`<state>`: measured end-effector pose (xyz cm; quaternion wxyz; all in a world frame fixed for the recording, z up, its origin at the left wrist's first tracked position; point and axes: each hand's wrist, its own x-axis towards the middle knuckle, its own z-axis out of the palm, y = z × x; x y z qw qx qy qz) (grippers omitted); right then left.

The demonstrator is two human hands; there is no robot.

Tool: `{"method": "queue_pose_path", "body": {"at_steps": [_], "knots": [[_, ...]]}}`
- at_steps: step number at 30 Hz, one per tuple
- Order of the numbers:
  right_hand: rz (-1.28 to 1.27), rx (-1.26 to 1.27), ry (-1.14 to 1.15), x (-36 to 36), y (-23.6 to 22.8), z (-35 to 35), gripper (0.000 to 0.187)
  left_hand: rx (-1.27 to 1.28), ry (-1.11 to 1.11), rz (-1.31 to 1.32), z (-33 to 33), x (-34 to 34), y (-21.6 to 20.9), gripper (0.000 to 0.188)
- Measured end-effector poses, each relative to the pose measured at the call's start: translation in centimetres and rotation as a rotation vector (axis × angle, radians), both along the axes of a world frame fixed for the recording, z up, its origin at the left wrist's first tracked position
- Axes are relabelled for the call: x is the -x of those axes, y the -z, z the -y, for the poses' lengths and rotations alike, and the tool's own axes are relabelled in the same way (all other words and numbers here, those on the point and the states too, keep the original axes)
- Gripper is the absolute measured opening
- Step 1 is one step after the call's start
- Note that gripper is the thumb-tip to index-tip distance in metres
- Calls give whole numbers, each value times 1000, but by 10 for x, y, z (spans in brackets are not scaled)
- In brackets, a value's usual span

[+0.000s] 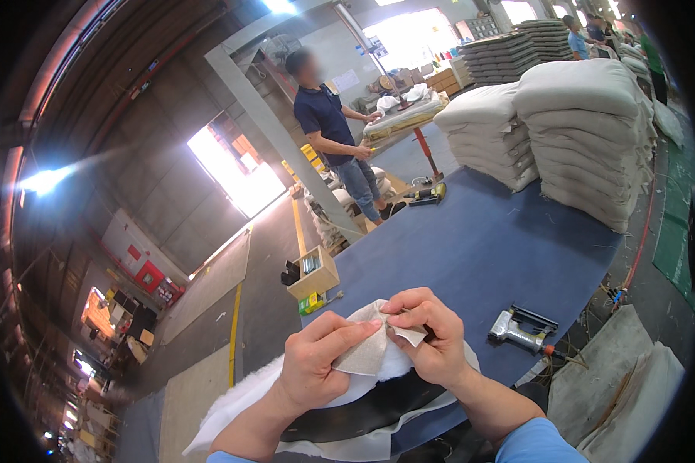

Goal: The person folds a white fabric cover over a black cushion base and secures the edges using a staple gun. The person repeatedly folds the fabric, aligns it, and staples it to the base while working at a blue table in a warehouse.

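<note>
Both my hands pinch a piece of light beige fabric [359,356], thumbs close together at its upper edge. My left hand [317,359] grips the fabric's left part, its fingers closed. My right hand [431,332] is closed on the right part, where a pale corner sticks out below the thumb. Under the hands lies white fluffy padding [247,401] around a dark curved panel [363,409], near the edge of the blue table [432,255]. To the right of my right hand a staple gun [521,332] with a hose rests on the table.
Tall stacks of cream cushions [583,131] stand at the table's far right. A yellow-black power tool [427,194] lies at the far edge. At the left edge sit a wooden box [315,272] and a green-yellow carton [311,303]. Beyond, a person [332,131] works at a stand.
</note>
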<state>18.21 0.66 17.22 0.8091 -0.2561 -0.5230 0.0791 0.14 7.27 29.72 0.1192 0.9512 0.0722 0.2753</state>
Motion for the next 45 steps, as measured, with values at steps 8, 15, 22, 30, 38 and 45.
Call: {"method": "queue_pose_path", "body": {"at_steps": [8, 15, 22, 30, 38, 45], "knots": [[120, -123, 162, -4, 6, -9, 20, 63, 14, 22, 3, -3, -2, 63], [114, -152, 173, 1, 2, -11, 19, 106, 59, -17, -4, 5, -2, 52], [91, -158, 110, 1, 2, -11, 25, 60, 90, -2, -6, 8, -2, 48], [108, -171, 106, 2, 3, -9, 18, 21, 171, 14, -12, 12, 1, 52], [122, -187, 117, 1, 5, -9, 18, 64, 155, 7, -5, 11, -2, 46], [238, -223, 237, -1, 11, -13, 13, 37, 150, -18, -12, 7, 2, 41]]}}
